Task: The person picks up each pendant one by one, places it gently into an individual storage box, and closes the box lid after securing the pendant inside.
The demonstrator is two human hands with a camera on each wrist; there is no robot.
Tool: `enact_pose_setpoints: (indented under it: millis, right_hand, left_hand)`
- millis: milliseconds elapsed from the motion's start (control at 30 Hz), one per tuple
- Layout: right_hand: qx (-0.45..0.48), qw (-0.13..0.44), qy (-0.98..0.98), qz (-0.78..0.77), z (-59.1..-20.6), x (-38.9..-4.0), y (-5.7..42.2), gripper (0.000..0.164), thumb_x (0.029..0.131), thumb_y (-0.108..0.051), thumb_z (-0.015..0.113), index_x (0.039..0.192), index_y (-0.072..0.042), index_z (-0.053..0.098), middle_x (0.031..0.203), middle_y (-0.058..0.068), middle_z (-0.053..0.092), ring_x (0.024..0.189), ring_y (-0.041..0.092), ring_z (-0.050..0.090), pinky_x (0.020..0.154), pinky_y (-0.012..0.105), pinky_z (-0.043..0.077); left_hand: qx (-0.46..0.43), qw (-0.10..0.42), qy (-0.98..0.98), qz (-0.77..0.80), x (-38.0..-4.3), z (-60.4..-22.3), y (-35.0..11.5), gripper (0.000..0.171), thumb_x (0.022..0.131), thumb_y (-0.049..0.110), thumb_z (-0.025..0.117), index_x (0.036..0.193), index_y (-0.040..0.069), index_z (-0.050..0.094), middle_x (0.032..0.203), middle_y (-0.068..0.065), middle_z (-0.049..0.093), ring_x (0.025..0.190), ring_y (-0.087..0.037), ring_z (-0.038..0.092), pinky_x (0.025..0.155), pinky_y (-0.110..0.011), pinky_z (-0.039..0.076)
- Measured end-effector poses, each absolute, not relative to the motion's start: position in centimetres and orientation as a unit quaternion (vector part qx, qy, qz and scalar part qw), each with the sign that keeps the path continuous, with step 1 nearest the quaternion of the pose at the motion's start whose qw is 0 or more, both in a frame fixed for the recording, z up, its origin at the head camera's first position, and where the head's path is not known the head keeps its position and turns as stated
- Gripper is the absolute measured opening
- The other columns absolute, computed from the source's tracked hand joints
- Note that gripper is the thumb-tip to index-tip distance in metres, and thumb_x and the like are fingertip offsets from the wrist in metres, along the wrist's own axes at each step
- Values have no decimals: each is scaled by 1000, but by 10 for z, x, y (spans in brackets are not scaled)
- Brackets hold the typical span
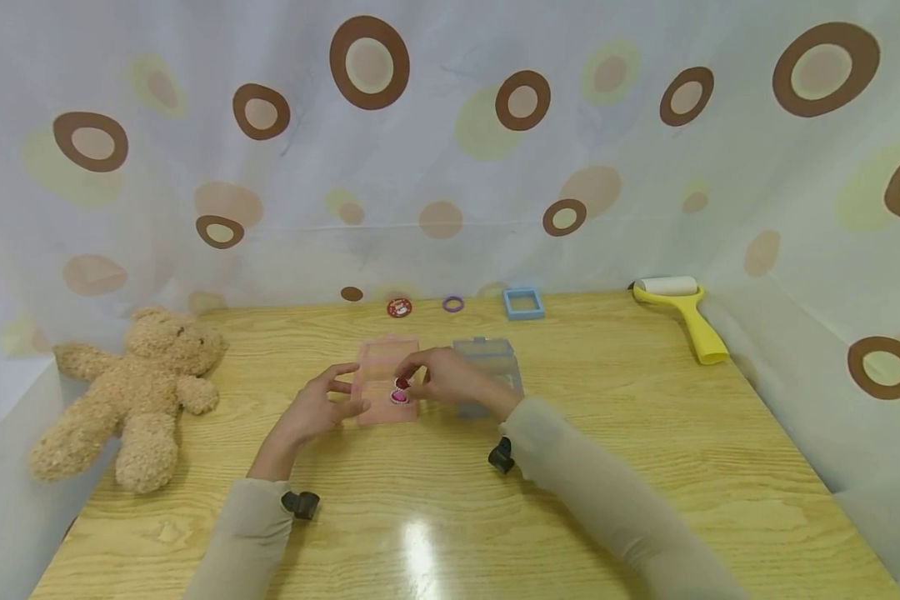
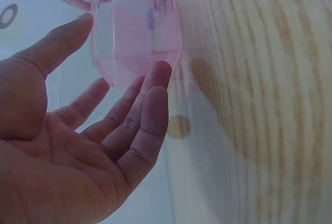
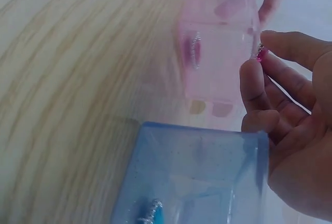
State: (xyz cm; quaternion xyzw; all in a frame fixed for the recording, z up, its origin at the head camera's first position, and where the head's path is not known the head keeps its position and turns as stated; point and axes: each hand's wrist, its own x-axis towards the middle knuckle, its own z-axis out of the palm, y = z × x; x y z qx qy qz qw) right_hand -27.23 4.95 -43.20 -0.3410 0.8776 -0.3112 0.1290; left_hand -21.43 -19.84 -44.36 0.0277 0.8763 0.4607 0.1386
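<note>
The right hand has its fingers clamped on a small bead-rimmed deep-pink ornament, probably light, stiff and best gripped by its rim, over the translucent pink plastic box; left hand, fingers apart, alongside.

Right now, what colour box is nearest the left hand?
Pink; the left wrist view shows the box best.

Blue box partly beyond the right wrist view's bottom edge
</note>
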Motion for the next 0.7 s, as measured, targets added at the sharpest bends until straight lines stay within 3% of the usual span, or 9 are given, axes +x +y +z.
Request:
enact_pose_setpoints:
  millis: [300,700]
  right_hand:
    - [-335,132,883,-302,-440,-277,40,20,92,-24,73,112,-18,73,108,-6,75,98,15,66,80,27,51]
    - [-307,142,893,-296,-446,-279,33,20,90,-29,75,108,-21,74,102,-12,75,85,5,62,78,25,51]
  left_hand:
    - [28,136,877,460,-214,-445,-199,70,94,26,70,154,17,35,140,-23,53,116,-35,62,82,-36,55]
    - [38,132,882,451,-215,-445,-199,70,94,27,70,154,15,35,139,-26,54,115,-36,62,79,-37,56]
